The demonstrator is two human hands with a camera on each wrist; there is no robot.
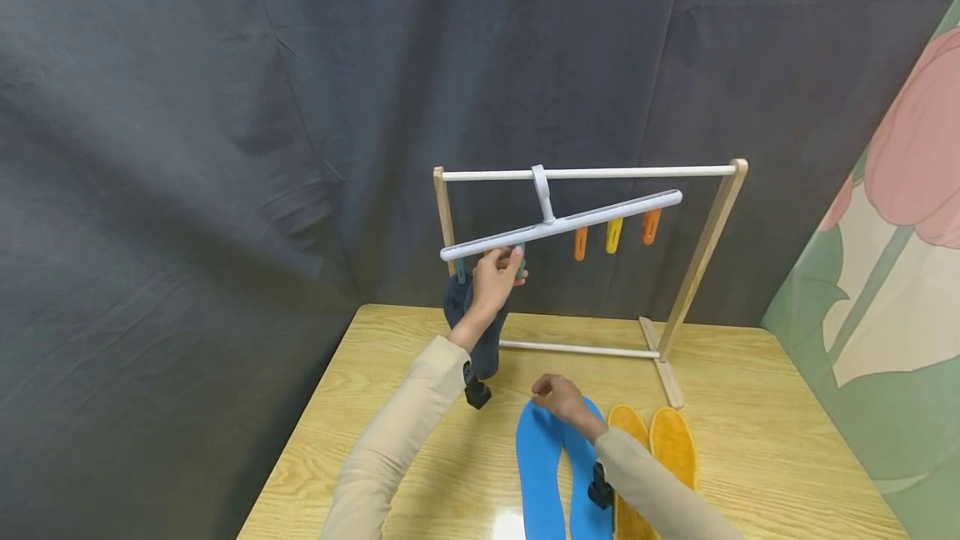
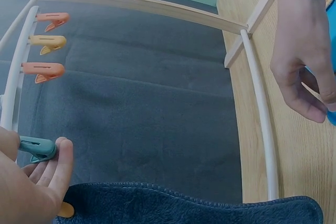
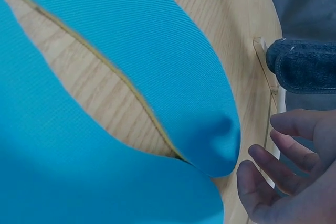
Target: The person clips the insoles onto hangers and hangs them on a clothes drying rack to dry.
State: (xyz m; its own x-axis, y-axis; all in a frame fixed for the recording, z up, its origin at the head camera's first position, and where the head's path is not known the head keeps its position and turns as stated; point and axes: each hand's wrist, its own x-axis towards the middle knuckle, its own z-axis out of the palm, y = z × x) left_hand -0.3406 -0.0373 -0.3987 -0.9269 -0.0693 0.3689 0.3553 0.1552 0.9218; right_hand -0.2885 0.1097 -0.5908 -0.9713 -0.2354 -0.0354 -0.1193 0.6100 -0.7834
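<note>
A white hanger [image 1: 600,213] hangs slanted from the rack's top bar, its left end lower. At its left half my left hand [image 1: 492,283] pinches a teal clip [image 2: 41,148] between thumb and fingers. Dark navy fuzzy insoles [image 1: 487,357] hang beside that hand, below the hanger's left end, where another teal clip [image 1: 461,271] shows. My right hand [image 1: 561,400] hovers with loosely bent fingers, holding nothing, by the tips of two blue insoles [image 1: 542,469] on the table; the right wrist view shows its fingers apart from them.
Two orange clips and a yellow clip [image 1: 614,236] hang from the hanger's right half. The wooden rack [image 1: 705,261] stands on the table [image 1: 772,440], with a low white crossbar [image 1: 577,348]. Right of the blue insoles lie orange fuzzy insoles [image 1: 673,444], partly behind my right sleeve.
</note>
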